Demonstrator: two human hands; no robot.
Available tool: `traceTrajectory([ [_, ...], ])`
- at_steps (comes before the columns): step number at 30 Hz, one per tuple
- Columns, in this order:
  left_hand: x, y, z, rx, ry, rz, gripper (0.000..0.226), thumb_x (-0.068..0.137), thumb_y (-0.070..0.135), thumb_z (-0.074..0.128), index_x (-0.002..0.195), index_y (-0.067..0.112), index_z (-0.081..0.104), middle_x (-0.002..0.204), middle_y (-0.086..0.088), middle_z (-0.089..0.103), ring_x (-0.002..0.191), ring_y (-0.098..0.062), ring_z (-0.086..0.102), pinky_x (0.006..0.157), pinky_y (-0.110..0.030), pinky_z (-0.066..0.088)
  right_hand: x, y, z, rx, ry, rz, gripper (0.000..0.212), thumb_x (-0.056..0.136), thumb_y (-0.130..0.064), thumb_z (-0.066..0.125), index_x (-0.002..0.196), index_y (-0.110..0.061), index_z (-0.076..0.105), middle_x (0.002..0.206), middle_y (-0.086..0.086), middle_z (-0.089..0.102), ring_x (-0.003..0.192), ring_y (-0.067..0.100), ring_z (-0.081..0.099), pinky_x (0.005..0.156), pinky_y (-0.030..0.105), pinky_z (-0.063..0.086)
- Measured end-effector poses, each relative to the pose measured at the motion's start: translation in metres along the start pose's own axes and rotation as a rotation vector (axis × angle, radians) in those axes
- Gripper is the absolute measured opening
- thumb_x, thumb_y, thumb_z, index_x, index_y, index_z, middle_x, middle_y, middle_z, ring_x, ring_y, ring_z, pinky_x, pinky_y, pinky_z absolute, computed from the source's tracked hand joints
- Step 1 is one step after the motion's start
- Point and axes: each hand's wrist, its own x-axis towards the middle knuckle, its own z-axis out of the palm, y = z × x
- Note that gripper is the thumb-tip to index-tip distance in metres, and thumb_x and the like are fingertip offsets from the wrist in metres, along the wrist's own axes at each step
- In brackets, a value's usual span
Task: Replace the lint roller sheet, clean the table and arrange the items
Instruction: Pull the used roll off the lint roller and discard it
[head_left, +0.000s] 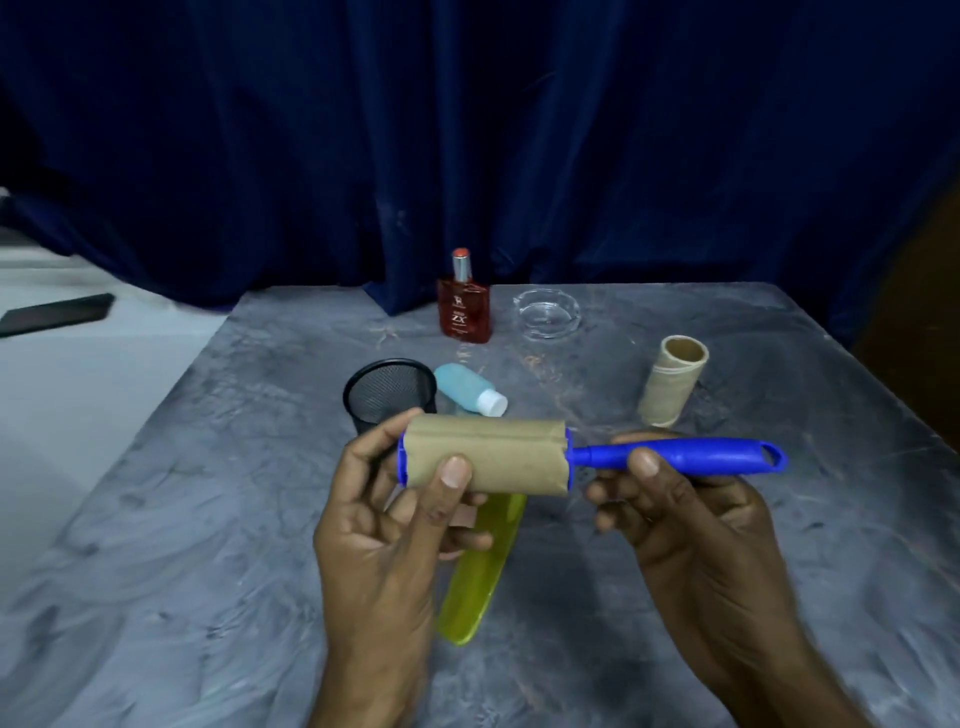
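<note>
I hold a blue lint roller (675, 457) level above the grey table (208, 519). A tan paper roll (498, 454) sits on its head. My left hand (395, 525) wraps that roll, thumb on its front. My right hand (691, 525) grips the blue handle, thumb on top. A second tan roll (672, 387) lies on the table to the right, its open end facing up and away. A yellow-green translucent cover (475, 577) lies under my hands, partly hidden by the left one.
A black mesh cup (387, 392) stands behind my left hand, a light-blue bottle with a white cap (467, 387) lying beside it. Farther back are a red perfume bottle (464, 306) and a clear glass ashtray (546, 313). A dark phone (54, 313) lies off-table left. Blue curtain behind.
</note>
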Motion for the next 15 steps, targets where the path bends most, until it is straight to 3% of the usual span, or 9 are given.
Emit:
traceTrajectory([
  [4,0.001,0.003,-0.002,-0.014,0.075,0.048,0.047,0.074,0.044,0.085,0.119,0.038,0.074,0.114,-0.004,0.080,0.071,-0.020,0.079,0.048,-0.029,0.059,0.001,-0.001,0.010,0.011,0.073,-0.030,0.041,0.067,-0.040,0.091,0.090,-0.008,0.078,0.077,0.018,0.074,0.063,0.026,0.071,0.053,0.029,0.056],
  [9,0.006,0.011,-0.007,-0.004,0.102,0.082,0.069,0.068,0.068,0.090,0.125,0.034,0.071,0.123,-0.005,0.076,0.083,-0.026,0.078,0.055,-0.032,0.063,0.002,-0.009,0.013,0.070,0.107,-0.025,0.024,0.075,-0.030,0.079,0.085,-0.008,0.076,0.073,0.014,0.071,0.059,0.022,0.069,0.052,0.027,0.055],
  [15,0.005,0.014,-0.025,0.053,0.098,0.137,0.064,0.070,0.068,0.089,0.122,0.036,0.071,0.113,-0.003,0.076,0.068,-0.019,0.076,0.047,-0.030,0.059,-0.006,-0.007,0.019,0.056,0.024,0.009,0.032,0.075,-0.033,0.085,0.089,-0.006,0.078,0.078,0.017,0.073,0.064,0.024,0.070,0.057,0.028,0.056],
])
